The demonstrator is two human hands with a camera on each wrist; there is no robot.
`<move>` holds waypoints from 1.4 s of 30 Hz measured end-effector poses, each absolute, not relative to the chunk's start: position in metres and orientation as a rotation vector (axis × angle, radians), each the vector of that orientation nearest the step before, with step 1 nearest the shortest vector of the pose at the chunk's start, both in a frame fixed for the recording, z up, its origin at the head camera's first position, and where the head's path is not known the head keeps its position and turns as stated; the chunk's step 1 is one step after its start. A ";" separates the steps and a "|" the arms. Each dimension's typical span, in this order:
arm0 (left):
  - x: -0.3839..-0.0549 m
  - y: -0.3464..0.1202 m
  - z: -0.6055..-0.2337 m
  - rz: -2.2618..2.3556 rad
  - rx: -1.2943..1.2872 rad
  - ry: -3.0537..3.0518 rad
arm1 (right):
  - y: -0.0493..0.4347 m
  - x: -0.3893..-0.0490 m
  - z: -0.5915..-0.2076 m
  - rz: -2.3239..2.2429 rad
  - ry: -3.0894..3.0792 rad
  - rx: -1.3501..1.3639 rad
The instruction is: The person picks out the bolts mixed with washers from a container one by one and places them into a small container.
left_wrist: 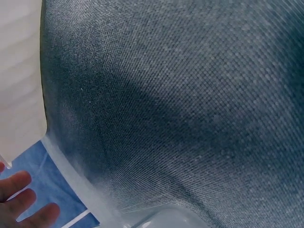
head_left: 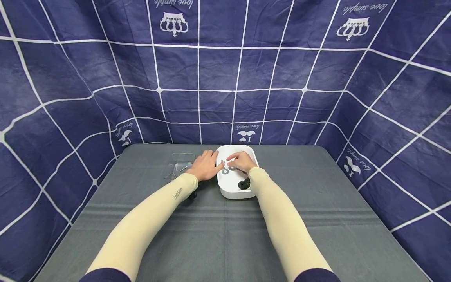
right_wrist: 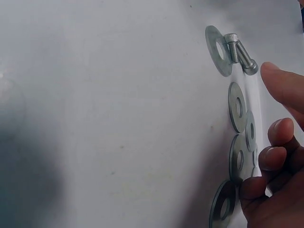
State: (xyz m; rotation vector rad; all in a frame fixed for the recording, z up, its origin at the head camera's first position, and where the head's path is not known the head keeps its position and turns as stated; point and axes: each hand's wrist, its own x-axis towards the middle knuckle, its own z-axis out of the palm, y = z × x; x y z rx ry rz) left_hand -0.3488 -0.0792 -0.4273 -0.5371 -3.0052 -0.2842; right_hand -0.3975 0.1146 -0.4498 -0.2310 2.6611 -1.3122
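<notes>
A white tray [head_left: 230, 193] holds several flat metal washers [right_wrist: 237, 108] and two socket head screws [right_wrist: 244, 54]. Over its left rim lies my left hand [head_left: 205, 166], fingers stretched forward and thumb reaching inside near the washers. Some of that hand's fingers [left_wrist: 19, 204] show apart in the left wrist view. My right hand [head_left: 244, 161] is inside the tray on the right, just above the washers. Its fingers are bent and spread apart, and I see nothing between them. In the right wrist view the screws rest against one washer, close to a fingertip.
A black object [head_left: 244, 183] lies in the near right part of the tray. Left of the tray stand clear plastic boxes [head_left: 181, 167], one with a small metal piece inside. A dark item [head_left: 192, 195] is partly hidden under the left forearm. Grey cloth [head_left: 225, 235] covers the table.
</notes>
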 end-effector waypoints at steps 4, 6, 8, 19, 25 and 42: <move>-0.350 -0.079 -0.430 -0.275 -0.535 -3.004 | 0.112 -0.397 -0.450 -1.291 2.665 -0.227; -0.351 -0.079 -0.431 -0.277 -0.534 -3.005 | 0.111 -0.397 -0.452 -1.282 2.669 -0.237; -0.351 -0.079 -0.432 -0.283 -0.532 -3.008 | 0.111 -0.398 -0.453 -1.267 2.671 -0.261; -0.350 -0.079 -0.430 -0.248 -0.534 -3.002 | 0.108 -0.399 -0.456 -1.246 2.632 -0.279; -0.348 -0.078 -0.429 -0.260 -0.525 -3.012 | 0.106 -0.396 -0.455 -1.196 2.660 -0.289; -0.345 -0.079 -0.427 -0.272 -0.538 -3.018 | 0.098 -0.398 -0.459 -1.078 2.796 -0.324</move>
